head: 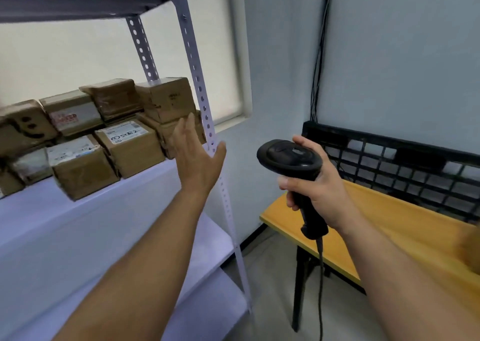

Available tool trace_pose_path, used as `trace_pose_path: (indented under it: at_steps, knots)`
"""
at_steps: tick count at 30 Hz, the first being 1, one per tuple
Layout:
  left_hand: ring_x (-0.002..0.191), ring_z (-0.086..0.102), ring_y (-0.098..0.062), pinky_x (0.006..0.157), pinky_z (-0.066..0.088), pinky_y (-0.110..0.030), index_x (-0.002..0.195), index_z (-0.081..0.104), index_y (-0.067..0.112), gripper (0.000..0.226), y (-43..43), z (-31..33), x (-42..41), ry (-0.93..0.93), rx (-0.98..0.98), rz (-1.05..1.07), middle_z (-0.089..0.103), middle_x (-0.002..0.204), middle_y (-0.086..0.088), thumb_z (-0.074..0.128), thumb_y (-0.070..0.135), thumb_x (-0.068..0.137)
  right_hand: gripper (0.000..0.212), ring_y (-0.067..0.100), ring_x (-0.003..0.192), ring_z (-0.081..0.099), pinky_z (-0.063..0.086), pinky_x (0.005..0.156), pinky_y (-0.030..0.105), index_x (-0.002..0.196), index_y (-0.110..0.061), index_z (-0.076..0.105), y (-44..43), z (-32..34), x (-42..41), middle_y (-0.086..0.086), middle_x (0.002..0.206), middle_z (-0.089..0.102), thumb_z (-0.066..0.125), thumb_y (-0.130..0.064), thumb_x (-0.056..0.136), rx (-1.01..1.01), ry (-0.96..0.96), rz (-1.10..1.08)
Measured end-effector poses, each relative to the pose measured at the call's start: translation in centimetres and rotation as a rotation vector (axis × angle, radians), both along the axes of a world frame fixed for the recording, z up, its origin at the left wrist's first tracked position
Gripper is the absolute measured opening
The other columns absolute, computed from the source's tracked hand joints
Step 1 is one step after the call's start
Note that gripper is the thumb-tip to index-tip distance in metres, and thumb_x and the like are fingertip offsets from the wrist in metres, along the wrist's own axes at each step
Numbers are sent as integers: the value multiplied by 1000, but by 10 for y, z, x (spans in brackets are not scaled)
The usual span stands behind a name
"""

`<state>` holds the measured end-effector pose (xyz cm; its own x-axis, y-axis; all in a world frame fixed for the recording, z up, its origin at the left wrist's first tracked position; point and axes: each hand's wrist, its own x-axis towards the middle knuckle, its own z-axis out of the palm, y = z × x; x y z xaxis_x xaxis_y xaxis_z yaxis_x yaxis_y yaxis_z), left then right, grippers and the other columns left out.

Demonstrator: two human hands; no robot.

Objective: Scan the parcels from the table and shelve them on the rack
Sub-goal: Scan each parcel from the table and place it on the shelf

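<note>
Left hand (197,156) is up at the rack (198,81), fingers straight and spread, holding nothing. It's right by the end of the parcels (124,143) stacked on the shelf (78,237); touching or not, I can't tell. Right hand (322,187) wraps the scanner (291,159) handle, head pointing left. This reads as the shelving end of a cycle. The next move calls for a turn to the yellow table (376,216), where a brown blur (470,250) may be another parcel: pick it up, find the label, scan.
</note>
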<state>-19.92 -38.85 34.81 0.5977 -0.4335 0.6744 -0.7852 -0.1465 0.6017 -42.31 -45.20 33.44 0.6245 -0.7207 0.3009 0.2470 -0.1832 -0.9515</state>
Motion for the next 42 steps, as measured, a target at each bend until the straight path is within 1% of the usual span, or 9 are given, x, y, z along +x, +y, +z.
trace_pose_path:
  at_steps: [2, 7, 12, 16, 22, 26, 31, 35, 42]
  knots:
    - [142, 24, -28, 113, 25, -38, 149, 29, 9, 79, -4, -22, -30, 26, 56, -33, 27, 153, -16, 66, 36, 85, 80, 29, 49, 55, 46, 48, 38, 139, -31, 42, -6, -9, -19, 7, 89, 67, 72, 11, 78, 5, 4, -18]
    - [145, 17, -25, 111, 14, -24, 149, 29, 11, 76, -26, -73, -98, 58, 202, -109, 22, 156, -15, 69, 28, 88, 83, 27, 48, 54, 45, 47, 38, 141, -32, 38, -22, -31, -72, 0, 69, 68, 74, 8, 77, -7, 39, -59]
    - [146, 11, -20, 117, 17, -36, 153, 20, 19, 81, -53, -108, -162, 189, 340, -237, 13, 159, -9, 65, 38, 89, 88, 28, 52, 57, 48, 47, 36, 145, -30, 36, -40, -47, -127, 3, 87, 68, 79, 1, 74, -7, 82, -122]
    - [143, 20, -24, 117, 22, -40, 152, 22, 17, 82, -73, -128, -210, 192, 419, -316, 26, 155, -9, 66, 39, 87, 90, 28, 53, 57, 49, 47, 35, 146, -31, 36, -55, -59, -173, 7, 95, 66, 82, -4, 73, -1, 99, -169]
    - [142, 26, -20, 114, 25, -36, 154, 15, 19, 84, -108, -153, -284, 222, 530, -471, 29, 155, -4, 64, 42, 89, 90, 28, 55, 59, 50, 49, 34, 142, -39, 38, -69, -77, -249, 14, 115, 62, 84, -12, 70, 17, 126, -300]
    - [139, 30, -20, 113, 28, -35, 154, 17, 18, 83, -135, -160, -337, 211, 567, -579, 33, 152, -6, 64, 43, 90, 92, 28, 55, 59, 51, 49, 33, 144, -37, 37, -73, -85, -301, 13, 119, 60, 84, -17, 68, 33, 157, -396]
    - [140, 29, -19, 112, 28, -34, 154, 18, 20, 79, -164, -164, -386, 192, 630, -704, 32, 152, -4, 61, 44, 91, 89, 22, 54, 60, 50, 48, 30, 141, -41, 39, -79, -88, -351, 16, 117, 60, 82, -5, 72, 27, 163, -548]
    - [139, 29, -20, 112, 29, -35, 154, 18, 20, 77, -186, -167, -410, 173, 656, -770, 32, 152, -6, 59, 42, 93, 95, 23, 53, 61, 51, 48, 30, 142, -42, 39, -85, -94, -378, 16, 115, 61, 89, -16, 65, 80, 159, -634]
    - [142, 26, -21, 115, 27, -37, 155, 16, 19, 70, -233, -178, -443, 182, 750, -821, 28, 155, -7, 51, 40, 98, 89, 24, 52, 60, 51, 49, 29, 134, -52, 41, -109, -108, -418, 16, 108, 62, 83, -19, 64, 162, 149, -747]
